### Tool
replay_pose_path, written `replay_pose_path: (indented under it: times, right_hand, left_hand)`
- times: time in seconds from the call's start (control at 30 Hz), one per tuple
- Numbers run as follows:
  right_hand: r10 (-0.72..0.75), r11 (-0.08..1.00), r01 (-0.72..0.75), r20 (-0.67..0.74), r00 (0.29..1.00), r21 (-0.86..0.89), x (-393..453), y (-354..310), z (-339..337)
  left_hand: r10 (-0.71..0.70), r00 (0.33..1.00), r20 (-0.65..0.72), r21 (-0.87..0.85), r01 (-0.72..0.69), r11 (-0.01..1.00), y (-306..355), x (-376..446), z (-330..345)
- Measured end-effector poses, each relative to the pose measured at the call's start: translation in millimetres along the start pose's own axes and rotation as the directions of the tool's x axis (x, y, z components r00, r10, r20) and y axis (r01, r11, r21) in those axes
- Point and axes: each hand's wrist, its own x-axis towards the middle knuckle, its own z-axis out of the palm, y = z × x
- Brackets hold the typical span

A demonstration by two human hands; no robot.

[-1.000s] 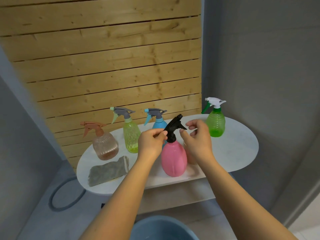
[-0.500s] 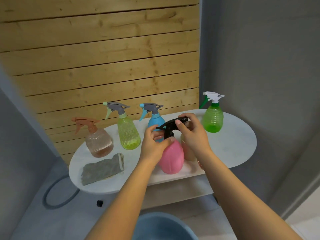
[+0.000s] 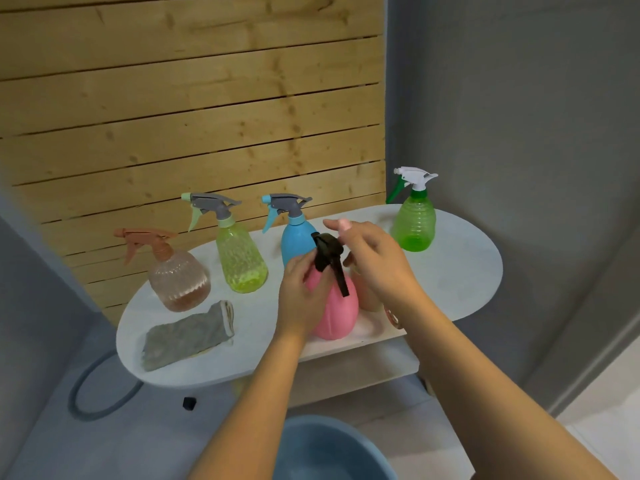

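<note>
Pink bottle (image 3: 341,315) between the hands: left hand (image 3: 301,299) grips its neck, right hand (image 3: 377,268) loosely open

The pink matt plastic spray bottle (image 3: 337,313) in my left hand (image 3: 301,296) looked smooth and opaque, its black plastic trigger head (image 3: 327,252) dull. The grey cloth (image 3: 187,337) looked coarse, the pale wooden slat wall (image 3: 194,116) knotty and unvarnished, and the white oval tabletop (image 3: 450,278) matt.

Left hand (image 3: 302,295) fingers (image 3: 311,269) curled, gripping; right hand (image 3: 379,268) open, hovering.
</note>
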Motion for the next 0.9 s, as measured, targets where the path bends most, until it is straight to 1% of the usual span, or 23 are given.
replay_pose_path:
  times: [0.07,0.13,0.17,0.23,0.3,0.37,0.43,0.5,0.6,0.63,0.67,0.73,0.8,0.87,0.9]
  right_hand:
    - [0.136,0.983,-0.130,-0.038,0.990,0.126,4,5,0]
    - [0.202,0.974,-0.200,-0.005,0.979,0.109,8,13,3]
    - [0.212,0.973,-0.214,0.031,0.977,0.090,7,16,5]
    - [0.225,0.966,-0.233,0.081,0.971,0.112,7,22,7]
    - [0.246,0.951,-0.256,0.072,0.966,0.174,8,24,8]
    - [0.263,0.936,-0.275,0.079,0.961,0.222,11,29,8]
    - [0.277,0.923,-0.300,0.126,0.953,0.240,11,34,7]
    - [0.288,0.912,-0.328,0.188,0.939,0.247,12,40,7]
    - [0.301,0.835,-0.406,0.308,0.902,0.372,12,47,8]
    - [0.284,0.822,-0.412,0.344,0.895,0.393,12,50,9]
    - [0.268,0.832,-0.402,0.356,0.895,0.383,11,53,11]
    - [0.257,0.864,-0.362,0.311,0.915,0.349,10,58,14]
    - [0.263,0.864,-0.340,0.243,0.934,0.371,9,61,17]
    - [0.257,0.861,-0.334,0.239,0.936,0.383,11,63,18]
    - [0.249,0.844,-0.345,0.271,0.930,0.411,12,63,18]
  left_hand:
    - [0.014,0.999,-0.045,-0.017,-0.014,1.000,1,-6,6]
    - [0.021,0.997,-0.077,-0.040,-0.024,0.999,0,-8,11]
    - [0.023,0.995,-0.098,-0.039,-0.027,0.999,-2,-7,12]
    - [0.019,0.988,-0.156,-0.046,-0.027,0.999,-6,-5,14]
    - [0.023,0.980,-0.199,-0.064,-0.036,0.997,-9,-3,15]
    - [0.046,0.975,-0.219,-0.077,-0.065,0.995,-10,-7,18]
    - [0.009,0.972,-0.236,-0.128,-0.041,0.991,-11,-12,20]
    - [-0.008,0.968,-0.250,-0.128,-0.025,0.991,-13,-14,19]
    - [-0.071,0.973,-0.219,-0.160,0.036,0.986,-20,-13,17]
    - [-0.106,0.975,-0.197,-0.179,0.071,0.981,-22,-13,18]
    - [-0.137,0.976,-0.170,-0.193,0.103,0.976,-24,-15,18]
    - [-0.140,0.984,-0.113,-0.193,0.117,0.974,-27,-20,17]
    - [-0.130,0.990,-0.051,-0.225,0.115,0.968,-28,-20,14]
    - [-0.141,0.990,0.023,-0.278,0.142,0.950,-28,-20,10]
    - [-0.150,0.987,0.053,-0.282,0.159,0.946,-28,-20,7]
